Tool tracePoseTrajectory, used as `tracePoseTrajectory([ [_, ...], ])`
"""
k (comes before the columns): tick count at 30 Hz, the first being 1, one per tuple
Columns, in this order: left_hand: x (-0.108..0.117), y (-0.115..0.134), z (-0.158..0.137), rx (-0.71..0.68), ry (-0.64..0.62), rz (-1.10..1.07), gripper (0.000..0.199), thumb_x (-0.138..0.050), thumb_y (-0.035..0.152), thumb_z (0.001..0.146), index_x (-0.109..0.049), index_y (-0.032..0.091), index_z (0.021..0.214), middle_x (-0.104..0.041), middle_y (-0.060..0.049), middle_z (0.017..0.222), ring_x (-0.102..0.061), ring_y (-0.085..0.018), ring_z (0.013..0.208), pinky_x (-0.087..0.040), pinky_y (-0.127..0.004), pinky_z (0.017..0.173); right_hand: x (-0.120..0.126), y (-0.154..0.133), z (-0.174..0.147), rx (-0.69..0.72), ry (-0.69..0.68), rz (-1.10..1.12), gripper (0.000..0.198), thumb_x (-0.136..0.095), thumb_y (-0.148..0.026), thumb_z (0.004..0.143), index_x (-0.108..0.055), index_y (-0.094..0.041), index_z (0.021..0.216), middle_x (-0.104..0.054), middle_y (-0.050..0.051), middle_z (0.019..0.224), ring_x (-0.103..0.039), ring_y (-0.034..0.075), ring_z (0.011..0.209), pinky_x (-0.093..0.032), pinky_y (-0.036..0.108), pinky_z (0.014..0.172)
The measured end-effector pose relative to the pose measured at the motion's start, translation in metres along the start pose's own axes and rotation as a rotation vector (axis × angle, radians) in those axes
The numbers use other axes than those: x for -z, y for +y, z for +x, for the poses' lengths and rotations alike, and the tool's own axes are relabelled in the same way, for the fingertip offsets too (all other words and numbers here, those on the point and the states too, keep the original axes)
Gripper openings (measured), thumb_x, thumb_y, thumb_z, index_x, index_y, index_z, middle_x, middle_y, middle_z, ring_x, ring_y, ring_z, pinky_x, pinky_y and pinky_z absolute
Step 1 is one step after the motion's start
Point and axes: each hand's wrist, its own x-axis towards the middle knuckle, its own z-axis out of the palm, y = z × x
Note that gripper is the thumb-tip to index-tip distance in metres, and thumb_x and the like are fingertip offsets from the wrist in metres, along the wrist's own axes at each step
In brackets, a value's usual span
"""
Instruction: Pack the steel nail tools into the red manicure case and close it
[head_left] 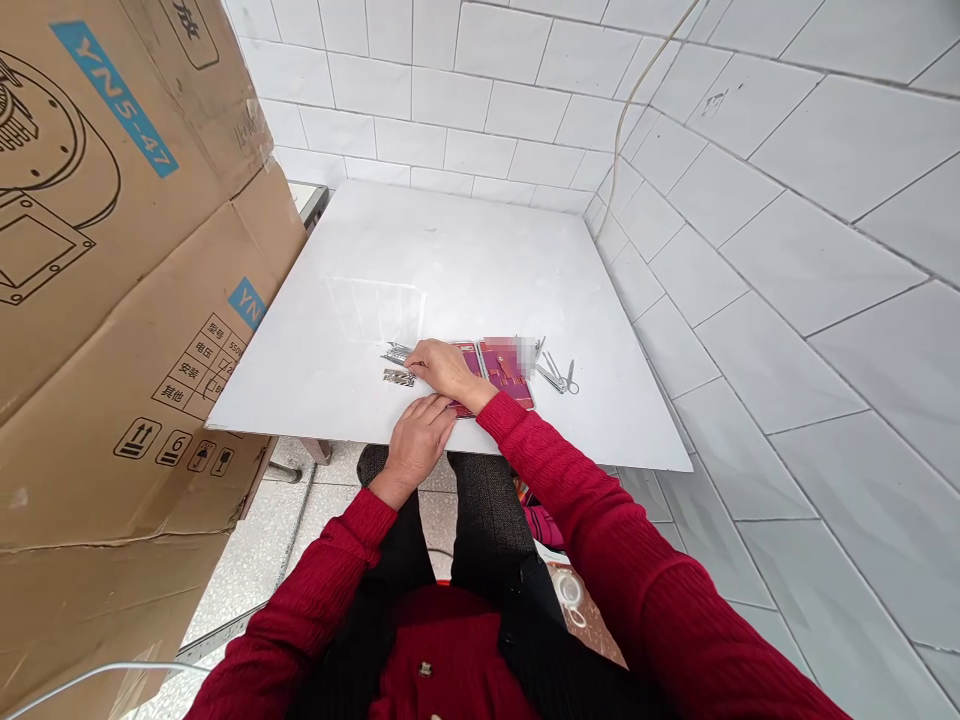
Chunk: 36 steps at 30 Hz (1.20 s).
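On the white table lies a red-purple manicure case (504, 372), unfolded, its left half largely covered by my hands. My right hand (442, 368) crosses over that half, its fingertips pinched together beside the small metal tools (396, 352). What sits between those fingertips is too small to make out. At the case's lower left edge, near the front of the table, my left hand (420, 435) lies palm down with fingers stretched out. Just below the loose tools is a small patterned metallic piece (398, 378). Right of the case are small scissors (573, 378) and slim metal tools (552, 374).
A large cardboard box (150, 300) stands close on the left. White tiled walls (480, 110) border the table (480, 250) at the back and right. A cable (621, 130) hangs in the corner. My knees are under the front edge.
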Motion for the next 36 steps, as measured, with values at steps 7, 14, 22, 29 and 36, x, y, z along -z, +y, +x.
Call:
tracePoseTrajectory([
  [7,-0.003,-0.002,-0.003,0.020,-0.023,-0.018,0.024,-0.051,0.023,0.106,-0.072,0.021,0.116,-0.073,-0.009,0.131,-0.066,-0.027,0.125,-0.054,-0.049,0.108,0.002,0.000,0.007,-0.049,-0.011,-0.046,0.022,-0.058,-0.021,0.102,-0.080,-0.021,0.104,-0.074,0.007,0.111,-0.063,0.020,0.103,-0.041,0.027,0.081],
  [14,-0.001,-0.001,-0.002,0.010,-0.019,-0.007,0.026,-0.050,0.024,0.106,-0.072,0.020,0.118,-0.074,-0.010,0.130,-0.067,-0.027,0.124,-0.055,-0.049,0.107,0.005,-0.003,0.011,-0.133,-0.017,-0.085,0.024,-0.055,-0.020,0.101,-0.078,-0.020,0.106,-0.076,0.008,0.112,-0.066,0.021,0.102,-0.043,0.029,0.078],
  [22,-0.002,-0.002,-0.002,0.015,-0.025,-0.013,0.025,-0.050,0.024,0.106,-0.072,0.022,0.118,-0.074,-0.010,0.129,-0.067,-0.026,0.124,-0.055,-0.049,0.107,0.008,-0.006,0.009,-0.174,-0.009,-0.098,0.026,-0.053,-0.021,0.101,-0.079,-0.021,0.105,-0.077,0.008,0.112,-0.068,0.022,0.097,-0.044,0.029,0.075],
  [29,-0.003,-0.002,-0.002,0.002,0.004,0.014,0.024,-0.051,0.024,0.106,-0.072,0.021,0.116,-0.075,-0.010,0.127,-0.068,-0.027,0.122,-0.056,-0.049,0.106,0.013,-0.003,0.007,-0.167,-0.009,-0.115,0.026,-0.054,-0.022,0.100,-0.079,-0.022,0.104,-0.078,0.008,0.110,-0.069,0.021,0.094,-0.044,0.028,0.074],
  [36,-0.003,-0.002,-0.002,0.001,0.003,0.006,0.024,-0.051,0.023,0.105,-0.072,0.020,0.115,-0.075,-0.010,0.127,-0.068,-0.027,0.122,-0.056,-0.049,0.106,0.010,-0.006,0.010,-0.148,-0.066,-0.135,0.027,-0.053,-0.017,0.097,-0.080,-0.021,0.102,-0.079,0.008,0.107,-0.070,0.022,0.094,-0.044,0.028,0.075],
])
